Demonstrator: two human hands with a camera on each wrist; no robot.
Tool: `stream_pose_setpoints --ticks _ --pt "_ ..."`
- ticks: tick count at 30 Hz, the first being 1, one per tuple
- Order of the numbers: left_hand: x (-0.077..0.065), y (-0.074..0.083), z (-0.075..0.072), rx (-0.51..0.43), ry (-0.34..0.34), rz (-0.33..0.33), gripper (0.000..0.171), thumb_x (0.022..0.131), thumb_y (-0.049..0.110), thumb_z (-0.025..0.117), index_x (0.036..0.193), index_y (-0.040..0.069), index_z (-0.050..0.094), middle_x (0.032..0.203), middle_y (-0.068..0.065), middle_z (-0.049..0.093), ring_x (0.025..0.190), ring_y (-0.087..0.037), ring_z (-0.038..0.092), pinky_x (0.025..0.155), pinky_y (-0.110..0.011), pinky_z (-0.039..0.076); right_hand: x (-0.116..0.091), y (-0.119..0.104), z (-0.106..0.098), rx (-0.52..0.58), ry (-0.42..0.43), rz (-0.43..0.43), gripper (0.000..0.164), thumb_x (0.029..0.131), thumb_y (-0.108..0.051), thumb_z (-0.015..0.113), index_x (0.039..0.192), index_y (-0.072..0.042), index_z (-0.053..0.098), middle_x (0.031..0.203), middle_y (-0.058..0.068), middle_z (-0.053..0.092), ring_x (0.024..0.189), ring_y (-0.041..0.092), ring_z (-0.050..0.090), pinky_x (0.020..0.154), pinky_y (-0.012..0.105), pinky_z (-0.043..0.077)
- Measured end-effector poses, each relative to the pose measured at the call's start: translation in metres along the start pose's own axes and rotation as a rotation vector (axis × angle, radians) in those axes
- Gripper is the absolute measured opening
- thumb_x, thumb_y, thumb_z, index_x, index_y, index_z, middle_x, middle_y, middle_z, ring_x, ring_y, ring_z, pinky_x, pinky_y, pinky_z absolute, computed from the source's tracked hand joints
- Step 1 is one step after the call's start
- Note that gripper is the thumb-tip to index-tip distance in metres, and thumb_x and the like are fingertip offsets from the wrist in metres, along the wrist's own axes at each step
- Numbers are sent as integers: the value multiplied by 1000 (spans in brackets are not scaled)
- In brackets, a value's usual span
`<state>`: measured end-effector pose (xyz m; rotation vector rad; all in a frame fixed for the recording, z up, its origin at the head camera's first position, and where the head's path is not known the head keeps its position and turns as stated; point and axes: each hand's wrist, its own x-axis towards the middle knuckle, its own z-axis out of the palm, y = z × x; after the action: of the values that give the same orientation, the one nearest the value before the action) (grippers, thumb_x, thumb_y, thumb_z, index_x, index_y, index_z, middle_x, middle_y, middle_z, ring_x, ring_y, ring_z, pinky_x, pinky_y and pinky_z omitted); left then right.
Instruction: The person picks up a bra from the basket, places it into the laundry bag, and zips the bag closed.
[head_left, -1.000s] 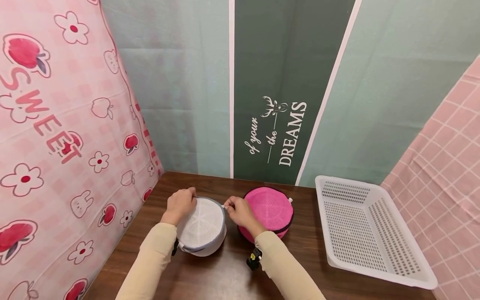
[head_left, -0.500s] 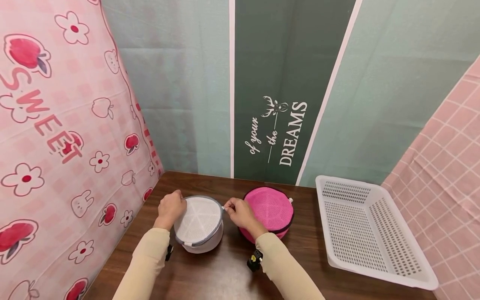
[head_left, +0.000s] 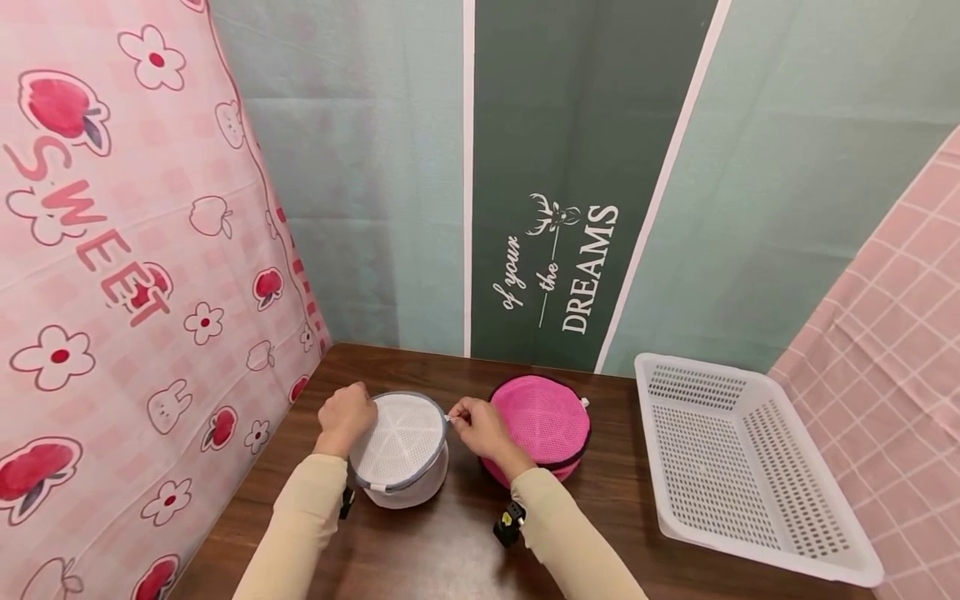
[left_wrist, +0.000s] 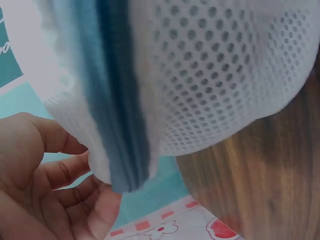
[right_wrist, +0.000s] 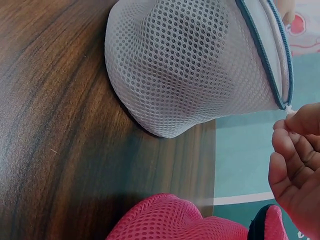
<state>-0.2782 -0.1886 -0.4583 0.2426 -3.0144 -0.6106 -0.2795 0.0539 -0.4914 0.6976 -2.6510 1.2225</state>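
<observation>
A round white mesh laundry bag [head_left: 397, 440] with a blue-grey zip round its top stands on the wooden table. My left hand [head_left: 348, 417] holds the bag's far left rim. In the left wrist view, thumb and fingers pinch the edge of its top beside the zip [left_wrist: 112, 100]. On the other side, my right hand [head_left: 480, 427] pinches a small white tab [right_wrist: 289, 110] at the zip's end. The right wrist view shows a narrow gap along the zip, and the mesh side sags. A pink mesh laundry bag [head_left: 542, 421] stands under and beyond my right wrist.
A white plastic basket [head_left: 667, 500] with slotted walls stands at the right of the table [head_left: 450, 558]. Behind the table hangs a green cloth [head_left: 375, 208]. Printed pink cloth [head_left: 172, 367] borders the left, pink checked cloth [head_left: 900, 333] the right.
Over the first half second my left hand moved left, and the white bag shifted and turned slightly with it. My right hand kept its pinch on the tab. Little differs since then.
</observation>
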Motion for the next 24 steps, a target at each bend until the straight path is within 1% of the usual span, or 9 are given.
stream_pose_setpoints --ticks 2,4,8,11,13,16,19,21,24 --pt "0 3 0 -4 5 17 14 82 11 50 81 5 62 85 -21 62 74 -40 59 59 -52 45 0 0 0 12 -1 -1 7 81 -2 65 80 -8 65 71 -4 59 63 9 51 56 22 45" --pt "-1 5 1 -35 14 53 15 82 9 51 86 2 63 88 -22 61 79 -42 58 64 -53 45 1 0 0 22 -4 -2 6 81 -2 65 80 -8 65 71 -3 59 62 9 51 56 22 45" --pt "1 13 4 -111 29 190 23 81 5 54 101 -3 63 95 -22 57 91 -42 55 76 -52 44 2 -1 -1 23 -9 0 6 81 -2 65 80 -8 66 71 -4 60 62 8 51 57 22 45" --pt "2 23 6 -140 -6 285 26 81 4 55 105 -1 65 100 -19 58 97 -39 54 80 -50 43 4 -3 -2 33 -14 0 5 81 -2 65 81 -7 68 72 -3 61 63 8 52 57 21 45" --pt "3 32 6 -147 -54 332 29 80 4 56 107 2 66 103 -17 59 99 -36 54 80 -49 43 4 -4 -3 42 -19 -2 5 81 -1 65 81 -6 68 72 -2 62 63 8 52 57 21 45" --pt "2 45 7 -111 -143 392 32 80 5 57 111 9 67 108 -16 56 101 -37 51 77 -52 42 5 -4 -3 49 -20 -5 5 81 0 66 82 -4 69 74 -1 63 64 8 53 58 22 46" --pt "0 57 9 -40 -217 440 32 82 8 57 112 15 67 110 -17 52 101 -40 48 74 -55 41 4 -4 -3 43 -16 -12 5 81 -1 66 83 -4 70 75 -1 64 65 8 53 60 22 46" --pt "0 62 11 23 -230 474 27 83 10 59 107 17 68 108 -16 51 99 -41 48 72 -55 42 4 -5 -3 45 -16 -17 5 82 -1 66 83 -4 70 75 -2 64 66 8 54 60 22 46" --pt "2 65 13 77 -193 529 15 81 9 63 93 17 68 97 -12 53 91 -36 51 69 -48 44 4 -5 -2 48 -13 -27 5 82 0 66 83 -4 70 75 -2 64 65 8 53 59 22 46"
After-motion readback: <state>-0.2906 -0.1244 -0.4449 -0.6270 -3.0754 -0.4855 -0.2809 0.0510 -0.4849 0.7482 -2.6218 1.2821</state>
